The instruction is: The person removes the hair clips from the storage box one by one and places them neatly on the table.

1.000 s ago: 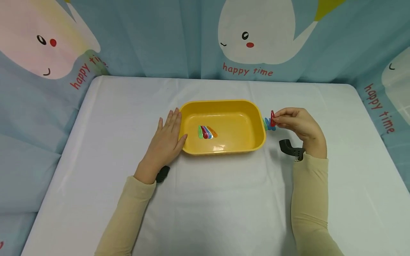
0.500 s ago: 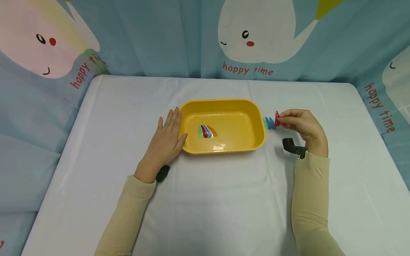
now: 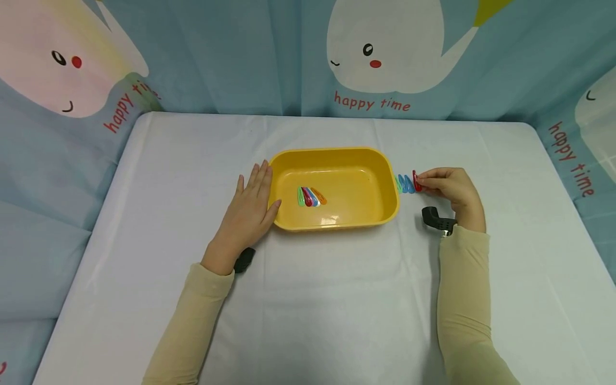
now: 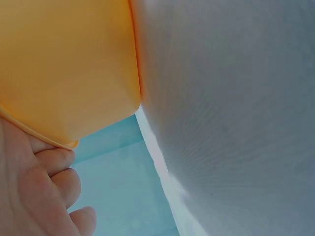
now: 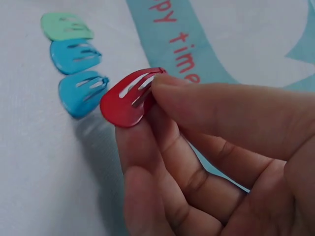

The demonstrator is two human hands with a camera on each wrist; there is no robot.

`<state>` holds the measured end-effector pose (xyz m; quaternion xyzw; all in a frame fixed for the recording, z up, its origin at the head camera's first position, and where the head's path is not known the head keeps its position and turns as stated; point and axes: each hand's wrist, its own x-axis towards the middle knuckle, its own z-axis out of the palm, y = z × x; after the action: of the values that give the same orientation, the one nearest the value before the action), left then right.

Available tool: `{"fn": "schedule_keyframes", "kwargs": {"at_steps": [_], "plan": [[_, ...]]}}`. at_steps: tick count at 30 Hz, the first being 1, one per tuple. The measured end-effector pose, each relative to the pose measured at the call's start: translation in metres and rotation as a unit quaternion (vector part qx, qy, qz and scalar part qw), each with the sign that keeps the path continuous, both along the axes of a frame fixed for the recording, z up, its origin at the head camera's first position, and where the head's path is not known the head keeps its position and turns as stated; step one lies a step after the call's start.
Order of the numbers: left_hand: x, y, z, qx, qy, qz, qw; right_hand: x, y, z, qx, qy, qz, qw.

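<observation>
My right hand pinches a red snap hair clip between thumb and fingers, just right of a short row of clips on the table. That row has a green hair clip by the basin, then two blue hair clips. My left hand lies with straight fingers along the left rim of a yellow basin; in the left wrist view its fingers sit at the rim. Inside the basin, several hair clips in green, red, blue, white and orange lie fanned together.
A white cloth covers the table. Blue curtains printed with whales hang behind the table and along its sides. A black wrist camera mount juts from the right wrist, close above the cloth.
The right hand first carried the red clip rightward from over the blue clips, then lowered it beside the row's right end. The left hand and basin stayed in place.
</observation>
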<state>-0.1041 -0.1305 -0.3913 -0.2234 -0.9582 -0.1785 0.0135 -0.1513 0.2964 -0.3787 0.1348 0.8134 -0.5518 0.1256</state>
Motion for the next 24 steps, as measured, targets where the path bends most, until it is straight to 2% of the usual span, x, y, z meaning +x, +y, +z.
{"fn": "schedule_keyframes", "kwargs": {"at_steps": [13, 24], "plan": [[-0.0010, -0.0002, 0.0003, 0.001, -0.002, -0.002, 1.0000, -0.0022, -0.0040, -0.0038, 0.086, -0.003, -0.007, 0.9963], [-0.0009, 0.0003, 0.0000, 0.002, -0.002, 0.001, 1.0000, -0.0038, -0.0091, -0.0052, 0.163, -0.001, -0.015, 0.9865]]}}
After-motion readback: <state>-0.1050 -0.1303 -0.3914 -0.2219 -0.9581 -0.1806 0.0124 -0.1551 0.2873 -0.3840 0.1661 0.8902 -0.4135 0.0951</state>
